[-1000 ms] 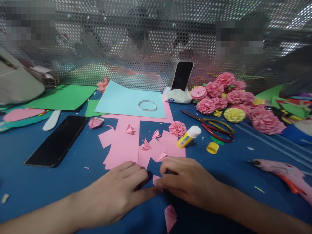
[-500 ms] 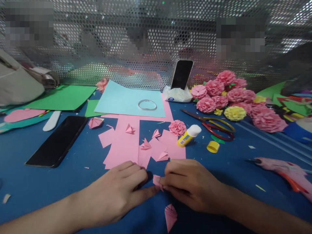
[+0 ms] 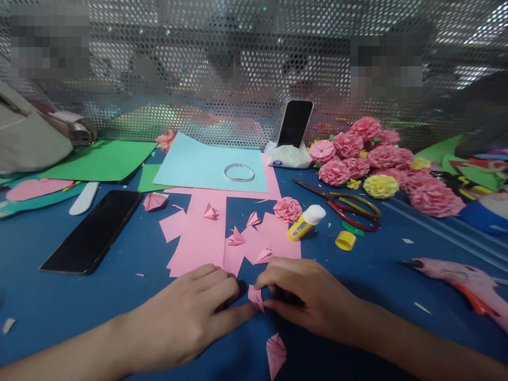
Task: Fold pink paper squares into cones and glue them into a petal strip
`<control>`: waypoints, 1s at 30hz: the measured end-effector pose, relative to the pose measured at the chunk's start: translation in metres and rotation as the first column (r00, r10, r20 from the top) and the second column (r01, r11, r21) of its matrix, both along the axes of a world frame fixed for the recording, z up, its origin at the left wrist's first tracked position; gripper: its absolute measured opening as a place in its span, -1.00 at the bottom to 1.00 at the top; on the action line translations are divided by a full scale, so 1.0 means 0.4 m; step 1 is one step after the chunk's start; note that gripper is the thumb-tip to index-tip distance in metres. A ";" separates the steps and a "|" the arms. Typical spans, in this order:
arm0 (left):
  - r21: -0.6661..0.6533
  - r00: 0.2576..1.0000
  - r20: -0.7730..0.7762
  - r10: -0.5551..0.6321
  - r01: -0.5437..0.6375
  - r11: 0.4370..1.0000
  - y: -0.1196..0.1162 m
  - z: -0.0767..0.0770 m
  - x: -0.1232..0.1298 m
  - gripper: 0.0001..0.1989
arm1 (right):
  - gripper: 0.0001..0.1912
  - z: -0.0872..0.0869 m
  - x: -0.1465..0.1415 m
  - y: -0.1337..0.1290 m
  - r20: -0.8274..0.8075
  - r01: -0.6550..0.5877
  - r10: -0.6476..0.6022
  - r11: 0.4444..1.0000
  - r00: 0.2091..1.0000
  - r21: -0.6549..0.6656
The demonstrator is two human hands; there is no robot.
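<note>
- The folded piece lies on the tabletop between the two hands, just short of the pink strips.
- The left hand reaches its thumb out to the lower left edge of the piece; its other fingers are curled under, and what their tips do cannot be seen.
- The right hand has forefinger and thumb parted: the forefinger is at the top of the piece, the thumb by its right edge. Whether that thumb touches is hard to tell.
- The step in hand looks like working a small fold. The left thumb would do best as a steady anchor, pressing straight down so that the paper does not skid.
- With the right fingers, line up the edges first, then press along the crease from one end to the other; rubbing across it could twist so small a piece.
- Light pressure should do until the layers match, since thin paper may wrinkle if pinched hard.
- The second piece lies close to the front, below the right hand; the wrist is best held clear of it.
- The glue stick stands uncapped beyond the right hand, its cap apart, so knuckles should stay low and short of it.
</note>
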State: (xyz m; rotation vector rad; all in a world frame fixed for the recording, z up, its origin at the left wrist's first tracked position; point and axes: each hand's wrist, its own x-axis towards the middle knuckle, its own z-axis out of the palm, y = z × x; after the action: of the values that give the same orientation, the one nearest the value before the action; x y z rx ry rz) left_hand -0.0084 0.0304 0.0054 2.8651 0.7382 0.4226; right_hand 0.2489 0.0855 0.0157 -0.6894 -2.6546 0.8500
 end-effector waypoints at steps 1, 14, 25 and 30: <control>-0.001 1.000 -0.004 -0.002 0.002 1.000 0.000 0.001 0.000 -0.60 | -0.89 -0.002 0.000 -0.001 -0.009 0.000 0.000 1.000 1.000 0.001; -0.034 1.000 -0.028 0.011 -0.012 0.999 -0.003 -0.003 -0.001 -0.58 | -0.90 -0.008 -0.001 -0.005 0.005 0.030 -0.030 0.999 1.000 0.028; -0.036 1.000 -0.028 0.011 -0.012 0.999 -0.002 -0.001 -0.001 -0.58 | -0.94 -0.003 -0.006 -0.008 0.029 0.047 -0.048 0.999 0.998 0.005; -0.033 0.999 -0.036 0.018 -0.019 0.999 0.000 -0.002 0.001 -0.59 | -0.89 -0.002 -0.006 -0.008 0.029 0.030 -0.030 1.000 0.999 0.003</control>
State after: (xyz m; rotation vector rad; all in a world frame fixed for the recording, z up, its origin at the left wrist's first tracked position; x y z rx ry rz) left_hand -0.0078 0.0305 0.0046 2.8436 0.7713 0.3589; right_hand 0.2463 0.0825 0.0148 -0.7439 -2.6632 0.8341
